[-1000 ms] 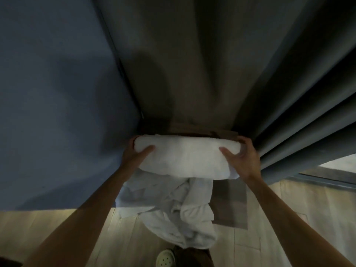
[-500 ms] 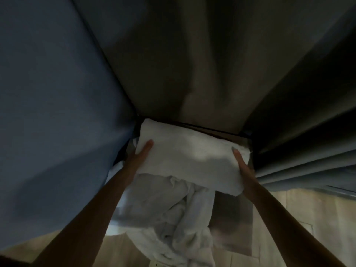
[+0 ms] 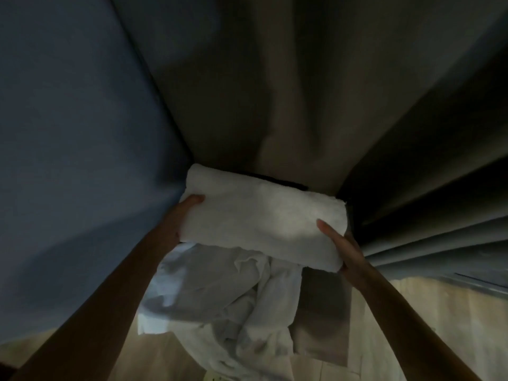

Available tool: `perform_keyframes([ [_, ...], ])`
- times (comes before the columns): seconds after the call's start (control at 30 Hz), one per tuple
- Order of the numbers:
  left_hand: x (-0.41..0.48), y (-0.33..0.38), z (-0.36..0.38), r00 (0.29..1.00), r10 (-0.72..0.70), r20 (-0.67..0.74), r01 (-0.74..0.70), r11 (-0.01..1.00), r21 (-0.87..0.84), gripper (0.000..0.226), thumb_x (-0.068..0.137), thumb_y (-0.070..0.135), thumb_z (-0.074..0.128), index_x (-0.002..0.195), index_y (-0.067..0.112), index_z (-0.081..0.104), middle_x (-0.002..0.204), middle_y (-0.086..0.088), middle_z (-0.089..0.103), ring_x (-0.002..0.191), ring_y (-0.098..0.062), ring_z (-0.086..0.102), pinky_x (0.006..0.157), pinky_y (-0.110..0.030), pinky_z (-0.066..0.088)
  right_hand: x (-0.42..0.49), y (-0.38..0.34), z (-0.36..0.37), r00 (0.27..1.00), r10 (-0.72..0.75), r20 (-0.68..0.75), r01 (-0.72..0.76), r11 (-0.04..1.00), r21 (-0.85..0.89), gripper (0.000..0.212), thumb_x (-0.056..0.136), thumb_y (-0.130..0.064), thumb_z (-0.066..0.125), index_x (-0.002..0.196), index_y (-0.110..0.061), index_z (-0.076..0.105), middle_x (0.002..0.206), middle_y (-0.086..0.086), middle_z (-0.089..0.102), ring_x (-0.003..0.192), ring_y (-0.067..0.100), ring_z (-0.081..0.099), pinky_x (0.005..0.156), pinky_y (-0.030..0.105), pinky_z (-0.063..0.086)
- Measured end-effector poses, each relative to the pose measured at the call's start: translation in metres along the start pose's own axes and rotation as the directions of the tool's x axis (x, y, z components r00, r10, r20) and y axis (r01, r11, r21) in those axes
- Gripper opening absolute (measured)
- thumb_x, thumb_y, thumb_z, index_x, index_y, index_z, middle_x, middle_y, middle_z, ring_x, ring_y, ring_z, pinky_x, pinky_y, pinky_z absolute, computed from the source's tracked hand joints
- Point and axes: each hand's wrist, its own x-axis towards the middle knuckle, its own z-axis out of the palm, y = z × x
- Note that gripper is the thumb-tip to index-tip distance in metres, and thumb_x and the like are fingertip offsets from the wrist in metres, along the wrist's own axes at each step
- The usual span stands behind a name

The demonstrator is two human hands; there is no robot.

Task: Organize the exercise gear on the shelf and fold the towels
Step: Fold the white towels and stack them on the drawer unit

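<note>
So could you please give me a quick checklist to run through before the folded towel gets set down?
1. Left hand grips the left end of the folded white terry towel: ok.
2. Right hand supports the right end: ok.
3. Fold holding its shape, no loose ends: ok.
4. Landing surface behind the towel visible and free: cannot tell, too dark.
5. Crumpled white cloth pile underneath folded: not ok.
6. Grey pleated curtain at the right clear of the towel: cannot tell.

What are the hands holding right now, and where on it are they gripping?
A folded white towel, held by its two short ends: the left hand at the left end, the right hand at the right end.
</note>
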Motion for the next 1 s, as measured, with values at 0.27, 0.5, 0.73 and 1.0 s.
perform_keyframes([
  [0.27, -0.078, 0.009, -0.033, 0.997, 0.079, -0.022, -0.081, 0.980, -0.181, 0.028, 0.088, 0.023, 0.062, 0.115, 0.017, 0.057, 0.096, -0.003, 0.062, 0.083, -0.018, 0.058, 0.069, -0.032, 0.047, -0.052, -0.039, 0.000, 0.974, -0.225, 0.036, 0.225, 0.974, -0.015, 0.070, 0.069, -0.048, 0.075, 0.131, -0.027, 0.049, 0.126, -0.002, 0.057, 0.104, 0.018, 0.057, 0.087, 0.035, 0.049],
  [0.5, -0.177, -0.012, -0.079, 0.989, 0.138, 0.056, -0.115, 0.947, -0.300, 0.014, 0.085, 0.023, 0.064, 0.098, 0.019, 0.063, 0.070, 0.003, 0.072, 0.073, -0.017, 0.064, 0.057, -0.026, 0.055, -0.133, -0.042, 0.000, 0.953, -0.303, 0.032, 0.302, 0.953, 0.016, 0.062, 0.070, -0.046, 0.078, 0.124, -0.024, 0.055, 0.121, 0.001, 0.063, 0.102, 0.019, 0.063, 0.075, 0.032, 0.053],
  [0.73, -0.247, -0.064, -0.146, 0.976, 0.162, 0.142, -0.116, 0.951, -0.288, 0.027, 0.077, 0.034, 0.066, 0.100, 0.022, 0.058, 0.096, -0.008, 0.063, 0.088, -0.024, 0.058, 0.068, -0.036, 0.048, -0.223, -0.003, 0.011, 0.937, -0.347, 0.035, 0.348, 0.938, -0.013, 0.055, 0.074, -0.044, 0.077, 0.120, -0.023, 0.053, 0.114, -0.001, 0.062, 0.099, 0.020, 0.062, 0.080, 0.036, 0.054],
  [1.0, -0.297, -0.110, -0.237, 0.947, 0.215, 0.239, -0.176, 0.968, -0.177, 0.090, 0.054, 0.067, 0.076, 0.129, 0.023, 0.052, 0.119, -0.010, 0.064, 0.108, -0.031, 0.062, 0.078, -0.044, 0.054, -0.278, 0.040, 0.053, 0.920, -0.367, 0.138, 0.383, 0.917, -0.110, 0.073, 0.070, -0.047, 0.078, 0.131, -0.024, 0.046, 0.124, 0.000, 0.058, 0.105, 0.021, 0.060, 0.088, 0.041, 0.053],
])
